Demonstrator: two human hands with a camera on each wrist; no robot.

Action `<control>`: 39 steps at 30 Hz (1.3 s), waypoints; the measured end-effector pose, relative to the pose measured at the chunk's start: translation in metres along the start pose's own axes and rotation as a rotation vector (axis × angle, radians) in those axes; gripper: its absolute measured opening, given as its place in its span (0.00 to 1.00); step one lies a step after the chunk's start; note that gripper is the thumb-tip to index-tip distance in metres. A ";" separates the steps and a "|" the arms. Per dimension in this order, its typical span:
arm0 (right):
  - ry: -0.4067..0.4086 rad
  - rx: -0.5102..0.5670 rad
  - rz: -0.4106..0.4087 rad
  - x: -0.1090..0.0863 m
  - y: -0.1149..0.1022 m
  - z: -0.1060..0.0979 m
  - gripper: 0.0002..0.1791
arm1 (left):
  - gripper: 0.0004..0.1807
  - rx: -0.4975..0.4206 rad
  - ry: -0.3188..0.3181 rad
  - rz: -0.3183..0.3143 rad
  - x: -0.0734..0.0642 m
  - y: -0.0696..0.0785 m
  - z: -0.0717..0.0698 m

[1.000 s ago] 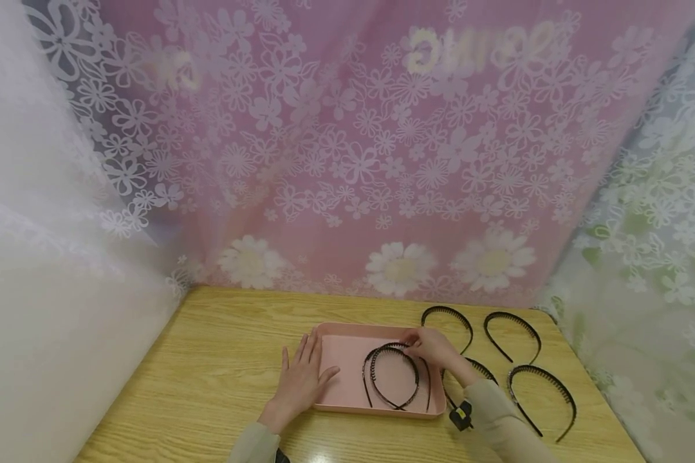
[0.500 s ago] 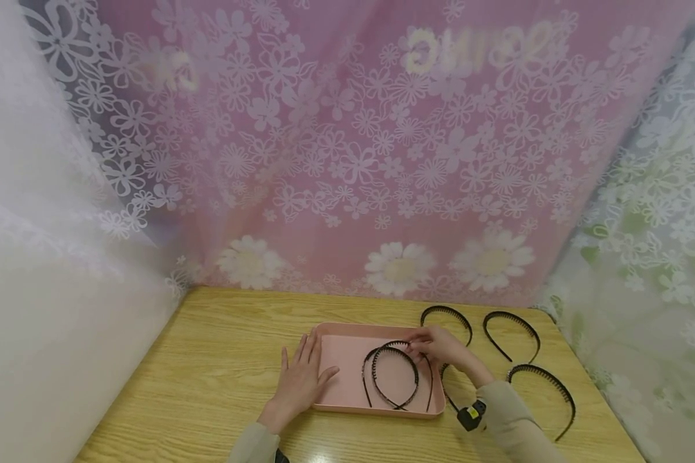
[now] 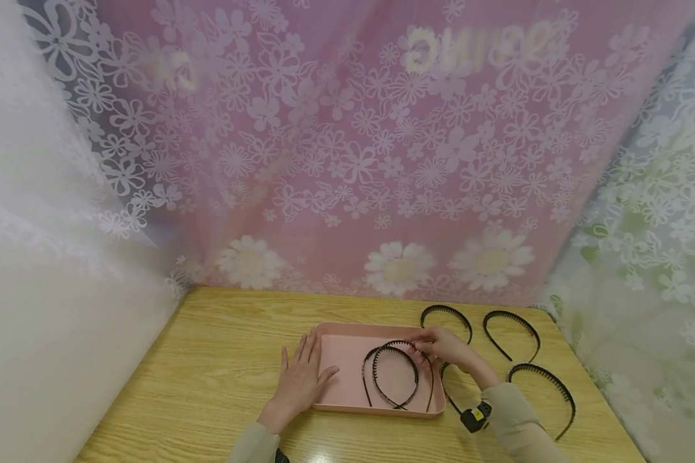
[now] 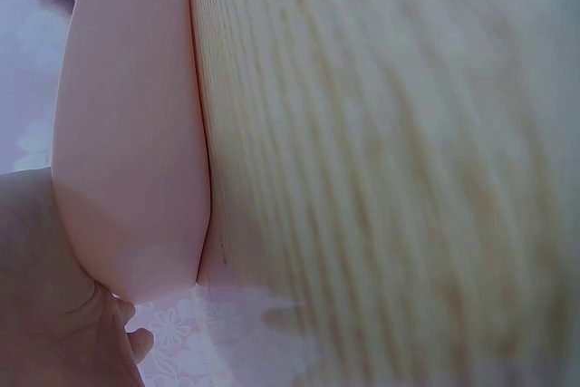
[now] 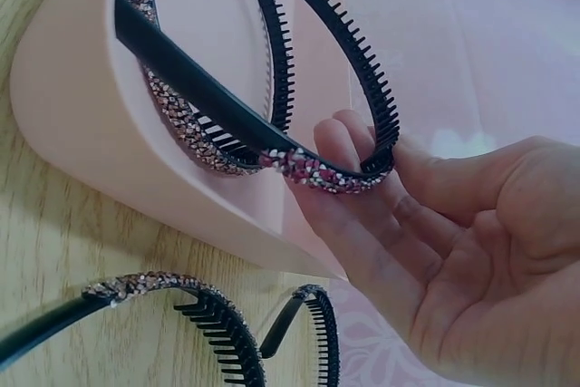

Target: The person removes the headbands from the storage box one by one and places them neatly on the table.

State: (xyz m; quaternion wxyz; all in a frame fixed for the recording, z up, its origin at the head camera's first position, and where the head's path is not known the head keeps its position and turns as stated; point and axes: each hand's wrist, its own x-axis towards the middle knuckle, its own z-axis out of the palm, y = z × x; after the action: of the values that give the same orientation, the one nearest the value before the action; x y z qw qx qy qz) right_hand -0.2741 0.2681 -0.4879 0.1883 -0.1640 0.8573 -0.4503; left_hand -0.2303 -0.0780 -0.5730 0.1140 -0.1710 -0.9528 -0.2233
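A shallow pink tray (image 3: 347, 408) rests on the wooden table. Two black toothed headbands overlap in its right half: a rear headband (image 3: 431, 381) and a front headband (image 3: 376, 372). In the right wrist view, my right hand (image 5: 494, 251) pinches the nearer headband (image 5: 313, 172) between thumb and fingers, beside its pink and silver rhinestones. The other headband (image 5: 195, 129) lies beyond it inside the tray wall. With fingers extended, my left hand (image 3: 304, 379) rests along the tray's left side, its thumb over the rim; the left wrist view shows part of this hand (image 4: 54, 278) against the tray wall.
Several more black headbands lie right of the tray: a back one (image 3: 447, 310), a far-right one (image 3: 512, 316), a front-right one (image 3: 547, 373) and one partly hidden behind my right arm (image 3: 448, 392). A pink floral curtain (image 3: 324, 193) hangs behind the table (image 3: 231, 334).
My right hand has shifted slightly right and its wrist has turned, with the rear headband nudged a little to the right. My left hand stays in place.
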 end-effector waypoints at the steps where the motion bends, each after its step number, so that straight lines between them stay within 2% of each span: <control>1: -0.002 0.002 0.002 0.000 0.000 0.000 0.18 | 0.44 0.003 0.000 0.000 0.000 0.000 0.000; 14: 0.070 0.052 -0.005 -0.006 -0.005 -0.006 0.20 | 0.45 0.009 -0.012 0.010 -0.001 0.002 -0.003; 18: 0.116 0.063 -0.039 -0.009 -0.009 -0.010 0.20 | 0.45 0.005 -0.016 0.015 -0.001 0.004 -0.006; 21: 0.172 0.063 -0.033 -0.011 -0.014 -0.014 0.20 | 0.45 -0.008 -0.017 0.019 -0.002 0.005 -0.008; 25: 0.206 0.071 -0.024 -0.013 -0.015 -0.020 0.21 | 0.44 -0.023 -0.026 0.015 -0.001 0.007 -0.011; 34: 0.176 0.145 -0.025 -0.026 -0.016 -0.030 0.23 | 0.44 0.017 -0.082 -0.024 0.000 0.009 -0.015; 39: 0.200 0.131 -0.020 -0.035 -0.015 -0.036 0.23 | 0.44 0.000 -0.074 -0.017 -0.001 0.009 -0.014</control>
State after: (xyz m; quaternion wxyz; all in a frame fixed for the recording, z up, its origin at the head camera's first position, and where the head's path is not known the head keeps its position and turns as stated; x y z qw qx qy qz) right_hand -0.2583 0.3014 -0.4508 0.1077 -0.1142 0.8387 -0.5214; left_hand -0.2241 -0.0770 -0.5574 0.0770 -0.1712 -0.9578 -0.2176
